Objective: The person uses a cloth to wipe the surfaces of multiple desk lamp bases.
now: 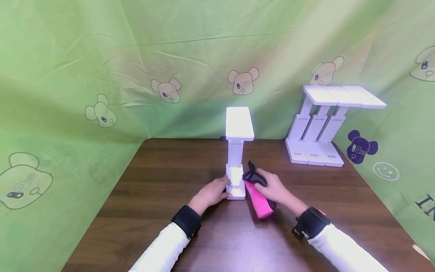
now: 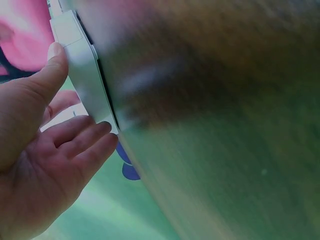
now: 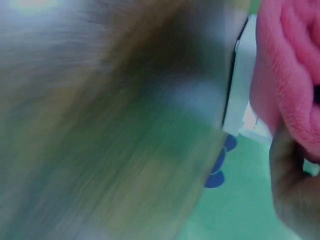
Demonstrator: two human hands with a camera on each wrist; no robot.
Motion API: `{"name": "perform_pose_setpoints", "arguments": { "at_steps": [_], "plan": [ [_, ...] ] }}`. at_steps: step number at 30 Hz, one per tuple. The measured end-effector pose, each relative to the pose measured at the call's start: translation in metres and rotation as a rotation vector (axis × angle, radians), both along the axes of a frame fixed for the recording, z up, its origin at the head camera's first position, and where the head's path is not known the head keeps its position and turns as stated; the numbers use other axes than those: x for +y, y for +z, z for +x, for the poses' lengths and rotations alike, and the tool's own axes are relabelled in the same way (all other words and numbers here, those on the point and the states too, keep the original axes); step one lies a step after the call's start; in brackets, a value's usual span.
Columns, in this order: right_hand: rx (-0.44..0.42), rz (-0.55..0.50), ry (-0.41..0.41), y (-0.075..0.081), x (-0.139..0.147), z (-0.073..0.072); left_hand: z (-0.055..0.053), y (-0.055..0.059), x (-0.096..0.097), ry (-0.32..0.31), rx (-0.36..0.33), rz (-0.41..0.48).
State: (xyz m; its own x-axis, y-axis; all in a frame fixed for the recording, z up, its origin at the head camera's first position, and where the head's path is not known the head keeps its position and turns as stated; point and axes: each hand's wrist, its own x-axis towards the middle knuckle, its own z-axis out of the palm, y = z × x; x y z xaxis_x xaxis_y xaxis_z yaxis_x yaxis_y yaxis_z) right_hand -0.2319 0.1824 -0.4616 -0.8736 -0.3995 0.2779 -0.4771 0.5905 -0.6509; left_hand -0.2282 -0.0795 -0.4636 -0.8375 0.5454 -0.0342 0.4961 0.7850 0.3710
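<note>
A white desk lamp [image 1: 235,151] with a flat rectangular head stands upright on the table. At the left side of its base, my left hand [image 1: 212,192] holds the edge with thumb and fingers; the left wrist view shows the thumb along the white base [image 2: 87,70]. Just right of the base, my right hand [image 1: 273,187] grips a folded pink and black cloth [image 1: 259,202]. Its fuzzy pink pile shows close up in the right wrist view, where the cloth [image 3: 285,70] hides most of the hand. Part of the cloth hangs toward the table.
Several similar white lamps [image 1: 314,145] stand side by side at the back right of the brown wooden table [image 1: 153,181]. A green curtain [image 1: 200,49] with bear-head prints hangs behind and at both sides. Wrist bands [image 1: 187,221] sit over white sleeves.
</note>
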Motion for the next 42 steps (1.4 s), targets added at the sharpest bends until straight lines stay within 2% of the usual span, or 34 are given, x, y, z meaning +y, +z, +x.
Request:
{"name": "perform_pose_setpoints", "arguments": {
  "at_steps": [3, 5, 8, 12, 17, 23, 27, 29, 31, 33, 35, 40, 42],
  "plan": [
    [-0.113, -0.037, -0.166, -0.001, -0.004, -0.022, 0.001, 0.001, 0.001, 0.017, -0.022, -0.008],
    [-0.163, -0.036, -0.223, -0.003, -0.008, -0.037, 0.001, 0.001, 0.001, 0.017, -0.022, -0.013],
    [-0.211, -0.029, -0.244, -0.007, -0.017, -0.055, 0.001, 0.002, 0.001, 0.01, -0.016, -0.015],
    [-0.223, -0.012, -0.246, -0.009, -0.028, -0.064, -0.001, 0.002, -0.001, 0.001, -0.011, -0.021],
    [-0.218, 0.044, -0.199, -0.008, -0.032, -0.053, -0.004, 0.003, 0.0, -0.001, 0.003, -0.053],
    [-0.163, 0.152, -0.099, -0.006, -0.025, -0.02, -0.003, 0.0, 0.003, 0.0, -0.001, -0.056],
    [-0.146, 0.21, 0.027, -0.002, -0.019, 0.003, -0.002, -0.002, 0.002, 0.026, 0.015, -0.055],
    [-0.133, 0.227, 0.115, 0.002, -0.014, 0.01, -0.001, -0.002, 0.0, 0.036, 0.022, -0.056],
    [-0.124, 0.225, 0.199, 0.007, -0.008, 0.014, -0.001, -0.002, -0.002, 0.037, 0.027, -0.062],
    [-0.122, 0.216, 0.227, 0.01, -0.001, 0.014, 0.0, -0.002, -0.003, 0.03, 0.036, -0.07],
    [-0.121, 0.189, 0.188, 0.012, 0.005, 0.009, 0.001, -0.001, -0.003, 0.023, 0.039, -0.076],
    [-0.141, 0.068, -0.088, 0.008, 0.005, -0.018, 0.001, 0.001, 0.001, 0.012, 0.05, -0.084],
    [-0.15, 0.029, -0.165, 0.003, -0.001, -0.031, 0.001, 0.0, 0.002, 0.014, 0.048, -0.09]
  ]
}}
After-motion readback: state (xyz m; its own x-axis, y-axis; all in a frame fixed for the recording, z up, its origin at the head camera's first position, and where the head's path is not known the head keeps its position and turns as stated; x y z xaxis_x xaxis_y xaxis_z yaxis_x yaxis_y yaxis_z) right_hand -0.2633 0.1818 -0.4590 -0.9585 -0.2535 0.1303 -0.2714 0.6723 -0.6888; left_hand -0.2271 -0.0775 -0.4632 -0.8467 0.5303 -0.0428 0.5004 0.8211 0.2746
